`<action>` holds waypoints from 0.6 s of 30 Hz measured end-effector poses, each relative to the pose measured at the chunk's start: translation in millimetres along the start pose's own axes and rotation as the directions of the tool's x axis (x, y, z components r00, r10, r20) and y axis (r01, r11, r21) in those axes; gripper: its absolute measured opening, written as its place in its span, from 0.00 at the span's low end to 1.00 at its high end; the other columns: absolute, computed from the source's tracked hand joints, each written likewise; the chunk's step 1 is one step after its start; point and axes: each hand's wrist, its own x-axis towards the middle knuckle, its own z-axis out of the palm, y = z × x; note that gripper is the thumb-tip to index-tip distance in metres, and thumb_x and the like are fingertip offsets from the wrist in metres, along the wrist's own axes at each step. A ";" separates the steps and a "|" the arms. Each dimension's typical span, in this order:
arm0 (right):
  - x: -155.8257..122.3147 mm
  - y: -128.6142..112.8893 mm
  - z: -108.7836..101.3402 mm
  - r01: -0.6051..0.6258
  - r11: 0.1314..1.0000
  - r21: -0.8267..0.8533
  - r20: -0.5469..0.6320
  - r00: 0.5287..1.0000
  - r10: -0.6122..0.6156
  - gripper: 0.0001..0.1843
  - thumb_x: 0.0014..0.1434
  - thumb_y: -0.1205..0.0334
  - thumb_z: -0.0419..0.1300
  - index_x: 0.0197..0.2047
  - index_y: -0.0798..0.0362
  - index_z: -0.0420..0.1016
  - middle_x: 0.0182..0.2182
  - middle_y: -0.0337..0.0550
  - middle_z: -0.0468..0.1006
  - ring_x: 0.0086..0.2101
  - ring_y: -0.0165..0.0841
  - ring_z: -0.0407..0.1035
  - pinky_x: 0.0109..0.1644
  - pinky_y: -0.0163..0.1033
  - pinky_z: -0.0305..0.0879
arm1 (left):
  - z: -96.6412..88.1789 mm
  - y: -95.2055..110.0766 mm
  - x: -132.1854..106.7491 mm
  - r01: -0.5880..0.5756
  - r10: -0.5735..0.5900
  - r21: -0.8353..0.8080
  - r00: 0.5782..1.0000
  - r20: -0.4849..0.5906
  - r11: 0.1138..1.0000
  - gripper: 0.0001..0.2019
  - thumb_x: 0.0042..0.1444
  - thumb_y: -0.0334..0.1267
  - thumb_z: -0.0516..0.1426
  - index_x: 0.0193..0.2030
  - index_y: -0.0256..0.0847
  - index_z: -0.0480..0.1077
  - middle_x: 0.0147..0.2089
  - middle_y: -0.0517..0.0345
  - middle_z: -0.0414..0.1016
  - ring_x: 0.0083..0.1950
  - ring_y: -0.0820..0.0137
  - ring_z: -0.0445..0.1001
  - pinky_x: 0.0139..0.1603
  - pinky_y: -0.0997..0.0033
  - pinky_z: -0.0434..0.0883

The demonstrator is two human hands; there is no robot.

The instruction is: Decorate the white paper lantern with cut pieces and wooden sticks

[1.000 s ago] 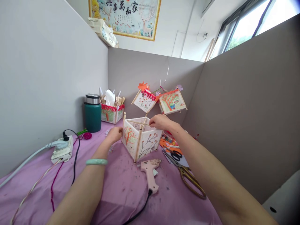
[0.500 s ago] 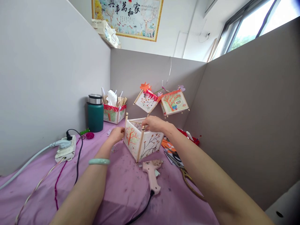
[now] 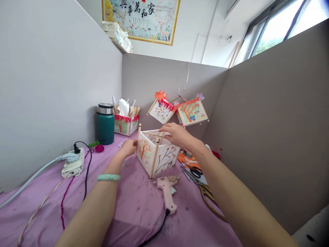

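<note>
A paper lantern box (image 3: 156,154) with painted tree panels and wooden corner sticks stands on the purple cloth (image 3: 133,209). My left hand (image 3: 128,148), with a green bangle on the wrist, rests against its left side, fingers curled round the corner stick. My right hand (image 3: 177,134) reaches over the open top and pinches a thin wooden stick (image 3: 156,136) lying across the rim.
A pink glue gun (image 3: 167,190) lies in front of the box, scissors (image 3: 205,192) to its right. A power strip (image 3: 72,163) with cables, a green flask (image 3: 105,124), a stick-filled box (image 3: 125,121) and two hanging lanterns (image 3: 180,111) stand behind. Partition walls close three sides.
My right hand shifted left along the rim to the front corner, then came back right, keeping the thin stick on top. The left hand stayed on the box.
</note>
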 end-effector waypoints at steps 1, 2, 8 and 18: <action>-10.8 -1.0 -4.6 -0.013 1.000 0.014 -0.047 0.999 0.013 0.16 0.61 0.66 0.54 0.51 0.48 0.73 0.50 0.43 0.73 0.50 0.36 0.63 0.52 0.38 0.58 | -3.4 3.8 -1.6 -0.003 0.003 0.088 1.000 0.005 0.996 0.12 0.44 0.29 0.54 0.34 0.39 0.76 0.37 0.51 0.80 0.39 0.60 0.76 0.37 0.68 0.70; -23.2 -2.8 -9.4 -0.021 0.999 0.033 -0.072 0.997 0.023 0.15 0.61 0.65 0.54 0.51 0.49 0.73 0.49 0.43 0.74 0.50 0.36 0.64 0.52 0.39 0.58 | -7.8 8.7 -4.1 -0.004 0.006 0.189 1.000 -0.011 0.982 0.14 0.46 0.30 0.53 0.38 0.39 0.75 0.40 0.49 0.79 0.42 0.58 0.76 0.40 0.66 0.70; -110.8 -35.2 -30.3 -0.049 0.925 0.376 0.009 0.999 0.049 0.12 0.63 0.60 0.53 0.48 0.44 0.73 0.44 0.38 0.77 0.44 0.32 0.69 0.48 0.36 0.63 | -46.2 71.9 -51.3 -0.009 0.122 0.422 0.963 -0.240 0.907 0.14 0.54 0.38 0.53 0.46 0.42 0.74 0.41 0.49 0.78 0.46 0.50 0.74 0.45 0.60 0.67; -234.3 -109.2 51.9 -0.308 0.715 0.628 0.431 0.902 0.010 0.12 0.58 0.51 0.55 0.41 0.36 0.79 0.36 0.34 0.81 0.37 0.32 0.74 0.38 0.31 0.69 | 1.3 173.9 -221.0 -0.479 0.607 -0.374 0.650 0.457 0.794 0.14 0.63 0.41 0.48 0.45 0.47 0.74 0.35 0.58 0.78 0.36 0.71 0.75 0.36 0.73 0.71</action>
